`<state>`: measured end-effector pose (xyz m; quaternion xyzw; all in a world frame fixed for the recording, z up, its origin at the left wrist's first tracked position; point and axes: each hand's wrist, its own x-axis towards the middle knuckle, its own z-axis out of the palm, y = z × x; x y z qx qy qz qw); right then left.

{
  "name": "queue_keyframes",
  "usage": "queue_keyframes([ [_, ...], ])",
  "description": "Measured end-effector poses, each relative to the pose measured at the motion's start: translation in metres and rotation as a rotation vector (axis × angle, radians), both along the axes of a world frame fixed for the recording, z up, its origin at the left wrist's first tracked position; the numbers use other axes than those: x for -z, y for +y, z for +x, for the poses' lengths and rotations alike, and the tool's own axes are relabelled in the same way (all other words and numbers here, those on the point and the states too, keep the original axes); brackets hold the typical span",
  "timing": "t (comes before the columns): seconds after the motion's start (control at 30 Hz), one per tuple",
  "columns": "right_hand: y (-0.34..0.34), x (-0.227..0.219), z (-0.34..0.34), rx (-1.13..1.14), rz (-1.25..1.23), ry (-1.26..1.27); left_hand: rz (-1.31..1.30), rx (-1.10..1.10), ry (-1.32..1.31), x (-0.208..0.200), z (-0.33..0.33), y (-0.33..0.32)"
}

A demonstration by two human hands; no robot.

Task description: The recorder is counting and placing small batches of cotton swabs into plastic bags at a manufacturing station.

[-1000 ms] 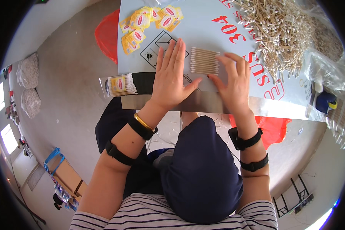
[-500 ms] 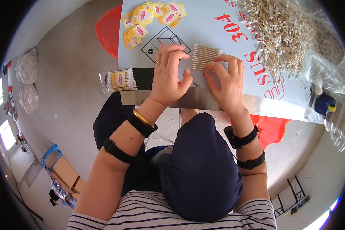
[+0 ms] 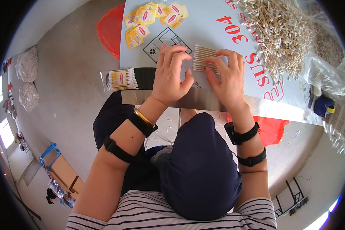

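Single wide fisheye view from head height, steeply downward onto the nearby tabletop (image 3: 207,28).

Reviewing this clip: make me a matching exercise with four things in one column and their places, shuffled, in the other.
Things
1. row of swabs
2. yellow cards
3. heap of swabs
4. packed swabs

Places
A. at the far right of the table
B. sticking out past the table's left edge
C. partly covered by the right hand
D. scattered at the table's far left

Pairs: 1-C, 2-D, 3-A, 4-B
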<state>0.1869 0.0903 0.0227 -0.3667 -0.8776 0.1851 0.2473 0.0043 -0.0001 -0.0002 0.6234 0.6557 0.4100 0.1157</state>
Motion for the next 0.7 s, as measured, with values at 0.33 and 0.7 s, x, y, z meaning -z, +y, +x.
queue_keyframes([
  [0.33,0.0037,-0.0007,-0.0040,0.005,-0.015,0.012,0.006,-0.003,0.010,-0.0006,0.0001,0.0002],
  [0.7,0.0081,-0.0002,-0.0050,0.010,-0.027,0.026,0.003,-0.005,0.014,-0.0014,0.0009,0.0002],
])
